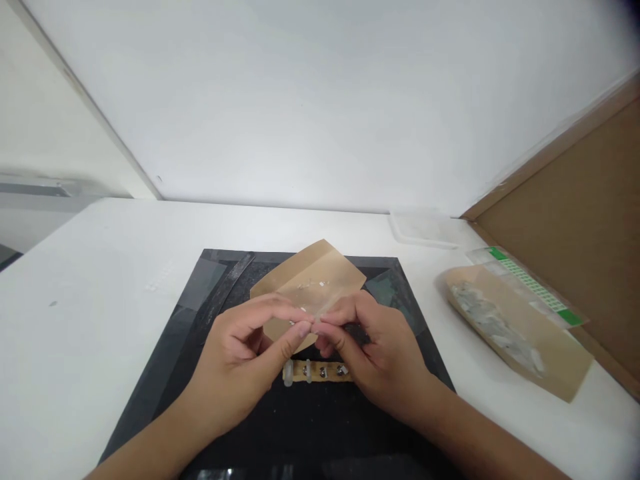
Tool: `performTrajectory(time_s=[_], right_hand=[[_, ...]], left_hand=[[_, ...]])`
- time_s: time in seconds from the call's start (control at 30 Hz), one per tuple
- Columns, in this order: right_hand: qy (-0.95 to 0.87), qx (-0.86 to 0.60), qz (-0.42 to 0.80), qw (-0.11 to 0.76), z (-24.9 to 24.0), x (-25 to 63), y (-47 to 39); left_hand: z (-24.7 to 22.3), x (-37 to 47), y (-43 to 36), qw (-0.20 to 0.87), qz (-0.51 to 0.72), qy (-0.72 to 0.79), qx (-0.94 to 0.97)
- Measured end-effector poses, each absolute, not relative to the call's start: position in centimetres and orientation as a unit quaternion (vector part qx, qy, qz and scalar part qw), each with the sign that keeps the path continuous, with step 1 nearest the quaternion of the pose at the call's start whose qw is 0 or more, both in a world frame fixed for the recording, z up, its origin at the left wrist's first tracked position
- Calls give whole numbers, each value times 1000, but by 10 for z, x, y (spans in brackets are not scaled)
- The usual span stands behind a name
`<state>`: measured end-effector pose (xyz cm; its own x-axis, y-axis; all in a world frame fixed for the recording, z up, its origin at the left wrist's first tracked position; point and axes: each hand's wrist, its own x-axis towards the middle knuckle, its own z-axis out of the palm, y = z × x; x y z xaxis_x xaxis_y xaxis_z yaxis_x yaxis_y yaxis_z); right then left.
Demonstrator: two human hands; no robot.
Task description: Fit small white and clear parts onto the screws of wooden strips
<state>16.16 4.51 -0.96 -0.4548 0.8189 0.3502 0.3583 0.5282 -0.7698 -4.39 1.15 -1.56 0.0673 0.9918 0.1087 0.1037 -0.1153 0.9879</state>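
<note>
My left hand (255, 350) and my right hand (365, 340) meet fingertip to fingertip over the black mat. Both are closed in a pinch; whatever sits between the tips is too small to make out. Behind them lies a folded brown paper (320, 263) with several tiny white and clear bits on it. Just below the fingers is a tan strip (315, 371) bearing several small shiny metal pieces. Pale translucent bands (289, 373) cross its left part, while my right hand hides its right end.
A black mat (300, 427) lies on the white table (65, 333). To the right, a brown paper tray (560, 370) holds many clear and whitish pieces, beside a green-and-clear plastic sheet (540, 287). A clear shallow tray (425, 229) stands at the back, near the brown side panel (575, 200).
</note>
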Motion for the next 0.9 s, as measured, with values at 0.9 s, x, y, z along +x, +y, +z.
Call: performTrajectory(time_s=[0.9], right_hand=[[-882,-230,-71,406,-14,174,52]], left_hand=[[-15,-41,9,510,455,533,500]])
